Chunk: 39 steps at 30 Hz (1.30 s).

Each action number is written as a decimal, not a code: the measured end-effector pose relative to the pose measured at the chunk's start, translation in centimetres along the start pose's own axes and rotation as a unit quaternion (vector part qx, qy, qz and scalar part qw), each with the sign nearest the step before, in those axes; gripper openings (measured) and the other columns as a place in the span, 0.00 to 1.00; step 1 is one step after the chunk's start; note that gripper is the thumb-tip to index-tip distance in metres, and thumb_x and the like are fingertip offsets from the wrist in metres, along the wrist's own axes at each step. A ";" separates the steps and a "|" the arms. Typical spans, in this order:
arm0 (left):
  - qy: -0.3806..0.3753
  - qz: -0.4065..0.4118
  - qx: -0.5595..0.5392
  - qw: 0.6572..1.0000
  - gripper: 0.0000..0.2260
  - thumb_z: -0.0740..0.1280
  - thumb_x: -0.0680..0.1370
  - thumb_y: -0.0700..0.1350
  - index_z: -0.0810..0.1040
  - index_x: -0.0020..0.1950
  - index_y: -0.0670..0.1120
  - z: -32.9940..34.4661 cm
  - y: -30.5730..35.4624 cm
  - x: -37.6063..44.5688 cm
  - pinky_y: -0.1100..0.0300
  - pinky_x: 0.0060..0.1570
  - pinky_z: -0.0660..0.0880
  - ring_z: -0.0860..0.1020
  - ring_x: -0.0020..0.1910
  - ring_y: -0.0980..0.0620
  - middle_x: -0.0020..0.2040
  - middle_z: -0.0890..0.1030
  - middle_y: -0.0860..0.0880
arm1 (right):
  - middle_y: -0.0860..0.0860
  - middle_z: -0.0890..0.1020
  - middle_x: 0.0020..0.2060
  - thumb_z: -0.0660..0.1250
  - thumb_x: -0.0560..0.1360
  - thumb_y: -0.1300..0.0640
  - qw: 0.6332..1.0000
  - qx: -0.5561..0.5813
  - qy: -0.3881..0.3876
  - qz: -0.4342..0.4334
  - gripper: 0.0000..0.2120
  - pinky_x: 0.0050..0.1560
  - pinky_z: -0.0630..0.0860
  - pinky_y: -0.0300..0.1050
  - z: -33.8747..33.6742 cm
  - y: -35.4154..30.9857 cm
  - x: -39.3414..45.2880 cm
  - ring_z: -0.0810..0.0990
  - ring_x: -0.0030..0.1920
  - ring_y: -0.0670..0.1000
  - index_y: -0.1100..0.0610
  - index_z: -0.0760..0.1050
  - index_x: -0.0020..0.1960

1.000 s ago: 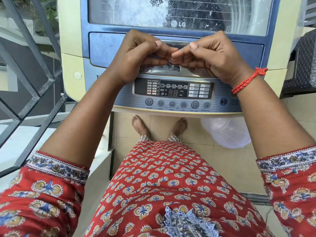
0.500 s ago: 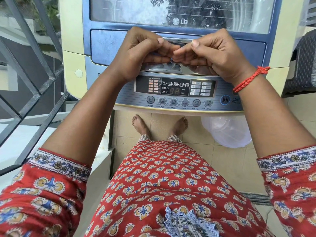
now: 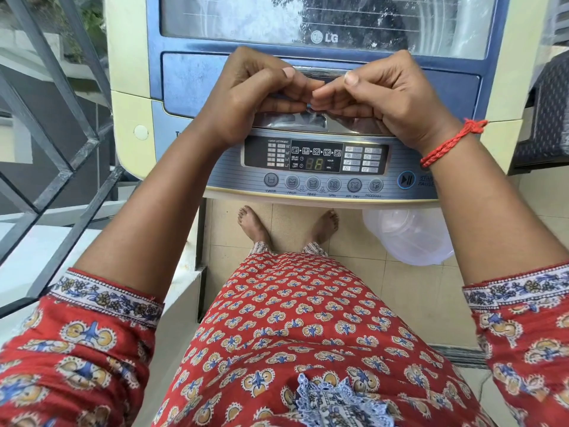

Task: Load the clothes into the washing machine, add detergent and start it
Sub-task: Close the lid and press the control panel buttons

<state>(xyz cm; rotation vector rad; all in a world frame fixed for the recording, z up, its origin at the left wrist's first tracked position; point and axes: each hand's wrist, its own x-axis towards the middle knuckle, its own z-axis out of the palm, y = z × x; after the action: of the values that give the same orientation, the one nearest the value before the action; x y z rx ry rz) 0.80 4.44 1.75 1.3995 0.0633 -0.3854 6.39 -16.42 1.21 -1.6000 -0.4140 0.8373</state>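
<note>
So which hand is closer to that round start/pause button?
Right. The right hand grips the lid handle just above and inward of the start/pause button, its wrist passing beside it. The left hand sits farther along the handle, across the panel.

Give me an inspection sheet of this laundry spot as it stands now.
Surface: beige tiled floor, bare feet on it.
Job's things: washing machine, lid shut; control panel display unlit. No clothes or detergent seen.
Clutter: clear plastic container on the floor under the machine's front edge.
Hands: left hand and right hand, fingers curled at the lid handle recess.
Cables: thin cord on the floor, lower right.
Surroundings: metal railing left; dark woven chair right.
</note>
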 end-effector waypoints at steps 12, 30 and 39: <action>0.004 -0.004 -0.004 1.000 0.18 0.56 0.76 0.39 0.86 0.44 0.47 -0.2 -0.1 0.2 0.59 0.48 0.79 0.84 0.49 0.48 0.44 0.86 0.49 | 0.54 0.85 0.49 0.55 0.81 0.56 0.999 0.049 -0.009 0.016 0.16 0.58 0.78 0.52 0.0 0.0 0.1 0.83 0.53 0.56 0.61 0.80 0.52; 0.001 0.001 0.010 1.000 0.15 0.59 0.74 0.44 0.86 0.44 0.50 -0.3 -0.3 0.2 0.56 0.50 0.80 0.83 0.51 0.48 0.45 0.86 0.50 | 0.56 0.86 0.48 0.41 0.83 0.49 0.995 0.077 -0.009 0.060 0.31 0.61 0.76 0.51 -0.2 -0.4 0.0 0.82 0.56 0.56 0.60 0.82 0.51; 0.009 -0.001 0.013 1.000 0.18 0.57 0.76 0.40 0.86 0.43 0.49 -0.2 -0.3 0.2 0.54 0.51 0.80 0.84 0.50 0.47 0.44 0.86 0.50 | 0.58 0.86 0.47 0.40 0.83 0.48 0.995 0.084 -0.005 0.060 0.33 0.62 0.76 0.52 0.0 -0.4 -0.1 0.82 0.56 0.57 0.60 0.82 0.50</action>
<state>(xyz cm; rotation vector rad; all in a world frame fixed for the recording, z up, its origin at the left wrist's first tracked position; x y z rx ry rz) 0.95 4.53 1.38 1.4279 0.0747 -0.3769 6.44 -16.37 1.66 -1.4771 -0.2484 0.9469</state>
